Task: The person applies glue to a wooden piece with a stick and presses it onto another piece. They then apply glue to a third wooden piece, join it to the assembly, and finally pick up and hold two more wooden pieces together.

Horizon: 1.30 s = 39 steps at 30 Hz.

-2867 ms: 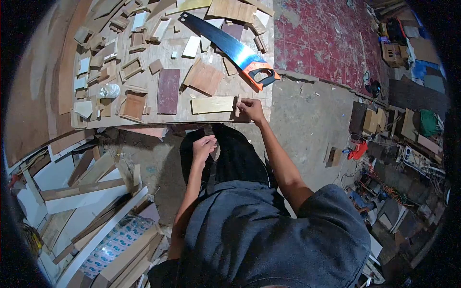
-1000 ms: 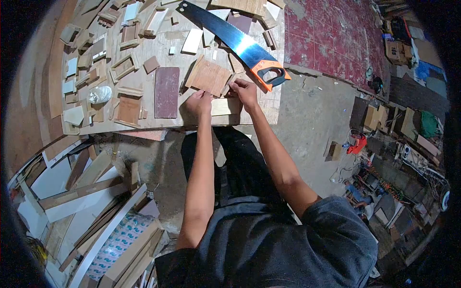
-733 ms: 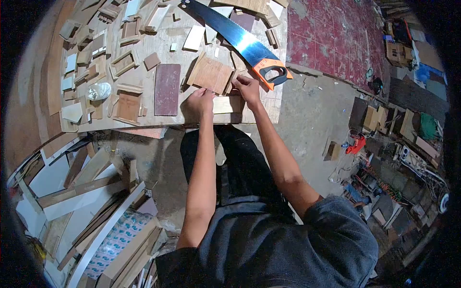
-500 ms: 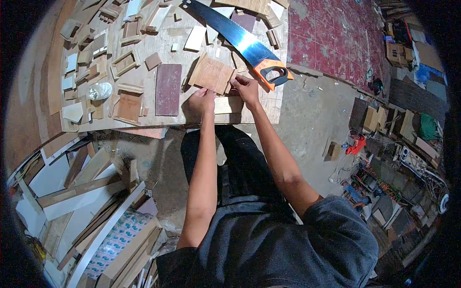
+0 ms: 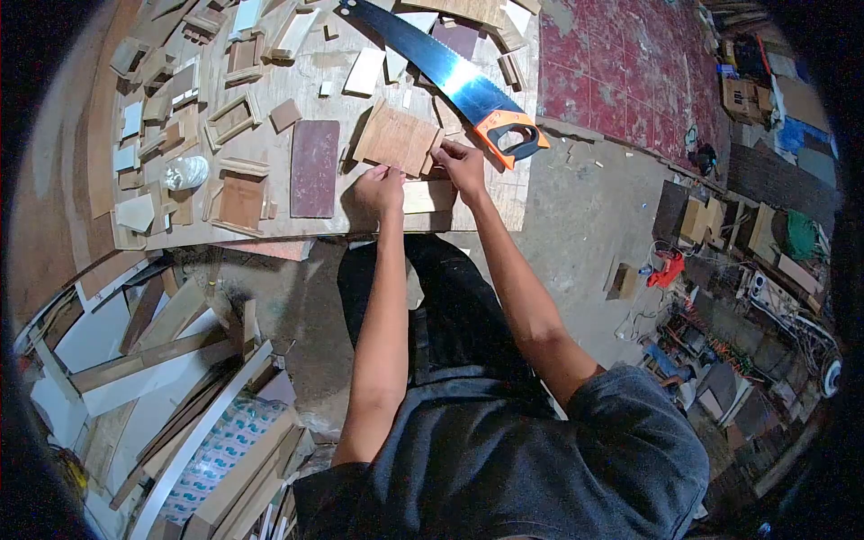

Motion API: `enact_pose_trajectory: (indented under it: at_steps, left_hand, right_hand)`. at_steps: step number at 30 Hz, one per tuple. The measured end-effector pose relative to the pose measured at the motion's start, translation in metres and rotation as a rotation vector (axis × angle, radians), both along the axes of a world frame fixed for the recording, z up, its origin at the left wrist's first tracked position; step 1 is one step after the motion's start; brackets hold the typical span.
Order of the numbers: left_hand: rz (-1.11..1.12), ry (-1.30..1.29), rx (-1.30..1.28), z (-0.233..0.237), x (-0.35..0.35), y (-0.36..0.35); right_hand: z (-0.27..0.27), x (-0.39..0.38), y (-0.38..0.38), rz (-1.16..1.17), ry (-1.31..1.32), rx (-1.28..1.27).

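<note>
A square wooden panel [image 5: 397, 138], with narrow strips along its left and right sides, is tilted slightly above the workbench. My left hand [image 5: 382, 187] is closed at its lower edge, fingertips pinching there. At the right side, my right hand [image 5: 462, 168] pinches the small strip [image 5: 433, 154] against the panel's edge. A pale flat wood piece [image 5: 427, 196] lies on the bench between my hands. Beyond the right hand rests a handsaw [image 5: 509, 137] with an orange and black handle. To the left is a dark reddish-brown board [image 5: 315, 169].
The wooden workbench [image 5: 355, 202] carries several small frames and offcuts at left, including an open wooden frame [image 5: 234, 119], and a clear container of white bits [image 5: 187, 172]. Scrap boards [image 5: 148, 360] are piled on the floor at lower left. Tools and cables lie at right, near a red tool [image 5: 666, 268].
Almost nothing differs. Both hands keep their hold on the wooden panel, and the whole view has shifted very slightly.
</note>
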<state>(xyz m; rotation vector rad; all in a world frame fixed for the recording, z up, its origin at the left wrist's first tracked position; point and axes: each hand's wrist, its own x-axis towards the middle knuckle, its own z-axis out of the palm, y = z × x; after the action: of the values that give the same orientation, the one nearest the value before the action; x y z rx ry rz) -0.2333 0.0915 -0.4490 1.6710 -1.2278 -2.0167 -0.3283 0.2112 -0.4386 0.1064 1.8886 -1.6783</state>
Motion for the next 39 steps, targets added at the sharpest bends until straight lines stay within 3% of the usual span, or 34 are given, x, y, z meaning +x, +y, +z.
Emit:
enact_pose_trajectory:
  at_steps: [11, 17, 32, 39]
  left_hand:
    - [-0.06, -0.083, -0.077, 0.011, -0.002, 0.001]
    - [-0.055, -0.066, -0.089, 0.006, -0.002, 0.003]
    - [-0.022, -0.061, -0.129, 0.003, -0.003, 0.005]
    - [-0.061, -0.09, -0.131, -0.002, -0.005, 0.005]
  right_hand:
    - [0.003, 0.002, -0.002, -0.018, -0.068, -0.003]
    - [-0.015, 0.001, 0.002, 0.009, 0.037, 0.019]
    - [0.009, 0.005, -0.003, -0.092, -0.043, 0.021]
    - [-0.015, 0.002, 0.0, -0.101, -0.012, -0.017]
